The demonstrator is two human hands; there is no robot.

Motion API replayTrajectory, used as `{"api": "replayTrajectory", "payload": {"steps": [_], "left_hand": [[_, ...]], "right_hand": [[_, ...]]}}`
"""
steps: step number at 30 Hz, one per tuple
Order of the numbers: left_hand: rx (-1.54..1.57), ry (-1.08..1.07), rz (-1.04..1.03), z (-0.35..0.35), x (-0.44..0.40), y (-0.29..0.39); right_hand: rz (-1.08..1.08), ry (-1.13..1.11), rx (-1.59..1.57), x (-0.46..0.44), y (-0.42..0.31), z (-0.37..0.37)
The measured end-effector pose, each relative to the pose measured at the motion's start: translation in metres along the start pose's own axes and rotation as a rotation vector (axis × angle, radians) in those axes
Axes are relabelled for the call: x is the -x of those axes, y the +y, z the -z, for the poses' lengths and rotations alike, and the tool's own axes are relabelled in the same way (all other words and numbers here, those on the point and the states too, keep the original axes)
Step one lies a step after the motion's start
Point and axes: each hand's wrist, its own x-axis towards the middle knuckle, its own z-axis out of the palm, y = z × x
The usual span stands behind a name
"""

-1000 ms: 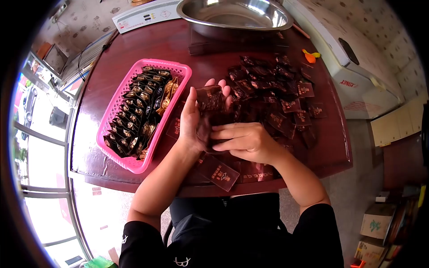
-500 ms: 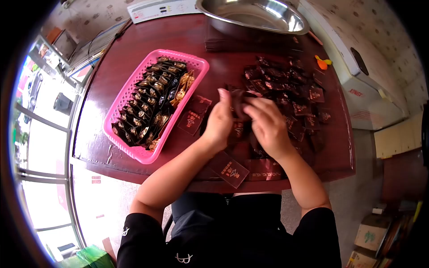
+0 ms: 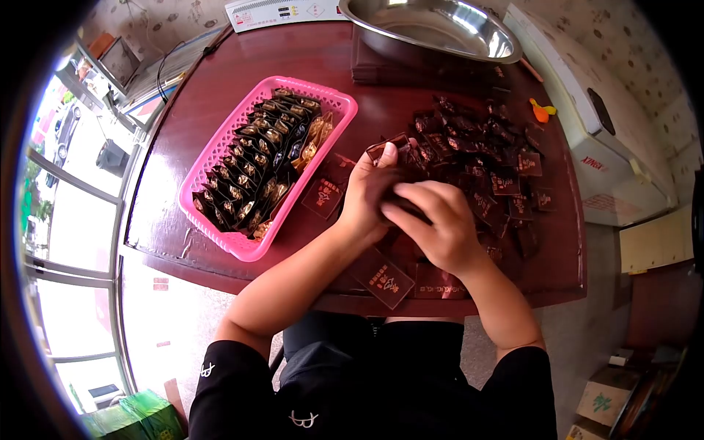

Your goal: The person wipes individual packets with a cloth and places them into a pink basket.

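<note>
My left hand [image 3: 364, 194] is closed round a dark brown packet [image 3: 387, 149], whose top edge shows above the thumb. The fingers of my right hand [image 3: 438, 220] pinch a dark brown wrapper [image 3: 386, 187], blurred by motion, against the left palm. Behind and right of my hands spreads a pile of dark brown packets [image 3: 469, 139]. Flat brown packets with reddish print [image 3: 323, 196] lie left of my left hand, and another printed packet [image 3: 385, 281] lies below the hands, near the table's front edge.
A pink basket [image 3: 196, 165] holding rows of black and gold packets stands left on the red-brown table [image 3: 176, 253]. At the back are a steel basin [image 3: 433, 33] and a white appliance [image 3: 282, 15]. An orange and yellow object [image 3: 543, 111] lies right, beside a white freezer [image 3: 587, 147].
The view has shifted, so the basket and basin appear further right. My left fingers, spread upward a second ago, are now wrapped round the packet, and the right hand has moved over it.
</note>
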Motion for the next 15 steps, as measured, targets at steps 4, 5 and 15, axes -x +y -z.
{"api": "replayTrajectory", "payload": {"steps": [4, 5, 15], "left_hand": [[0.093, 0.037, 0.099, -0.003, -0.003, 0.009], [0.125, 0.054, 0.086, -0.004, -0.003, 0.012], [0.047, 0.005, -0.059, 0.001, -0.004, 0.001]], "right_hand": [[-0.154, -0.024, -0.026, 0.004, 0.022, 0.0], [-0.219, -0.008, 0.016, 0.008, 0.026, 0.006], [-1.126, 0.248, -1.433, 0.022, 0.017, -0.008]]}}
